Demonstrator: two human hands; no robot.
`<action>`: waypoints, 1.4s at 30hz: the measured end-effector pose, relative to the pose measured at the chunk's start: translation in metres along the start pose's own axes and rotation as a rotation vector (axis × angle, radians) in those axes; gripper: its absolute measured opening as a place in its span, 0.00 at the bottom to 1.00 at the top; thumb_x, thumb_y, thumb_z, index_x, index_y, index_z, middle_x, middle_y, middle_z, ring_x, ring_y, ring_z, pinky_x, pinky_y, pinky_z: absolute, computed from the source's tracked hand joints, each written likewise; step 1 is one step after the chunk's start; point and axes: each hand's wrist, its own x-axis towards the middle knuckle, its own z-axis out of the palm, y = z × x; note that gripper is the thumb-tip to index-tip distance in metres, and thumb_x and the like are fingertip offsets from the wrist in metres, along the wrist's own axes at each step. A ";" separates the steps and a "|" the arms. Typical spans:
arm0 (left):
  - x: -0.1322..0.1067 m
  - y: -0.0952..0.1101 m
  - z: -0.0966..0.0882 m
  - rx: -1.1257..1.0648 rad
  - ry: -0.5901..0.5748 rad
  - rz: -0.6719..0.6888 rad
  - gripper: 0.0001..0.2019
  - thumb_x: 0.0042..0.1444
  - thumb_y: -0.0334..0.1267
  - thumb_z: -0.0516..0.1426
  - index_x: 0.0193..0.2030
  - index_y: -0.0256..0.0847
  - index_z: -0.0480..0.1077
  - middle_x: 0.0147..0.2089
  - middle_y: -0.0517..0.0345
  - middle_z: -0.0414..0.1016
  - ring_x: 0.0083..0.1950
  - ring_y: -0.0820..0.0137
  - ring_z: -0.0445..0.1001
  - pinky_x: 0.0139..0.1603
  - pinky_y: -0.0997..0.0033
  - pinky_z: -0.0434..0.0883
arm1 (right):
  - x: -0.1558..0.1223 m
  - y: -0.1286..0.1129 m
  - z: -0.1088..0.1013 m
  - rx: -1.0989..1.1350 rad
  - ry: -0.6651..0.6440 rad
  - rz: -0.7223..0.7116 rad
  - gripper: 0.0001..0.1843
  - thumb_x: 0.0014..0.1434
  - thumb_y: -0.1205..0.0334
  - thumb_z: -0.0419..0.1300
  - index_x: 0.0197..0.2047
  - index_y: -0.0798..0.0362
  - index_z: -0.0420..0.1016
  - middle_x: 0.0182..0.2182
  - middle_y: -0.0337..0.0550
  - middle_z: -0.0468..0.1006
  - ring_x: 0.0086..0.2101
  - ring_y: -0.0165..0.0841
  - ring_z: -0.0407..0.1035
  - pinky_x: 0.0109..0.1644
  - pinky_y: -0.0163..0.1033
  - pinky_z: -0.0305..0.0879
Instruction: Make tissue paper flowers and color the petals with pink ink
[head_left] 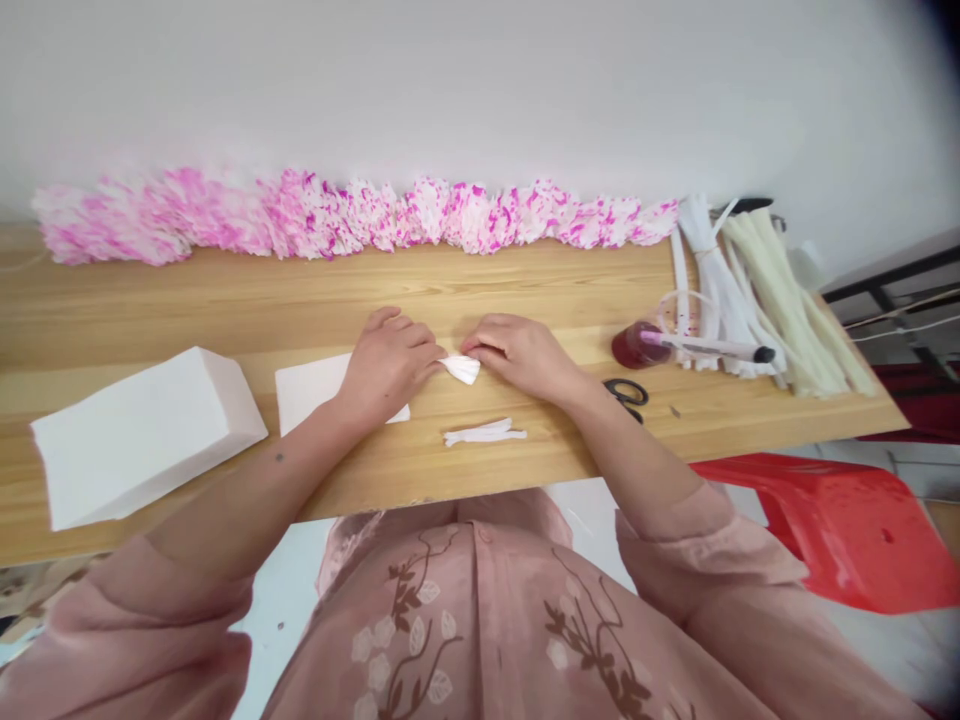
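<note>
Over the middle of the table, my left hand point(394, 362) pinches one end of a small pleated piece of white tissue paper point(462, 370). The piece fans out toward my right hand point(525, 355), whose thumb and fingers are closed together at its upper edge. Below the hands lie a few thin white strips point(486, 433). A flat white sheet or thin stack of tissue paper point(309, 388) rests partly beneath my left hand and forearm. Black-handled scissors point(630, 392) are by my right forearm, which hides part of them.
A thick white paper stack point(135, 430) stands at left. Pink-and-white ruffled paper flowers point(337, 215) line the wall. At right are a jar of dark red-purple liquid point(634, 347), a pen point(720, 347), white strips point(709, 270) and cream strips point(787, 290). A red stool point(847, 530) is below.
</note>
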 end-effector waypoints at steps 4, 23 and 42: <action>-0.001 0.001 0.000 -0.016 0.000 0.002 0.14 0.64 0.42 0.52 0.37 0.44 0.78 0.38 0.54 0.79 0.41 0.64 0.72 0.59 0.51 0.60 | -0.005 0.001 -0.009 -0.009 0.110 0.009 0.14 0.67 0.58 0.51 0.43 0.52 0.77 0.41 0.47 0.79 0.42 0.37 0.70 0.46 0.41 0.63; 0.001 -0.002 0.002 -0.048 -0.005 0.051 0.13 0.63 0.43 0.53 0.40 0.41 0.78 0.37 0.52 0.78 0.41 0.62 0.71 0.49 0.56 0.62 | -0.004 0.003 -0.002 -0.097 0.034 -0.099 0.14 0.67 0.60 0.51 0.42 0.53 0.78 0.39 0.47 0.80 0.41 0.38 0.71 0.45 0.42 0.64; 0.001 -0.003 0.002 -0.091 -0.022 0.041 0.11 0.62 0.41 0.55 0.39 0.42 0.78 0.37 0.53 0.77 0.40 0.63 0.69 0.48 0.57 0.61 | -0.006 0.002 -0.006 -0.048 -0.006 -0.103 0.13 0.67 0.60 0.51 0.40 0.52 0.77 0.37 0.46 0.80 0.39 0.36 0.70 0.43 0.41 0.63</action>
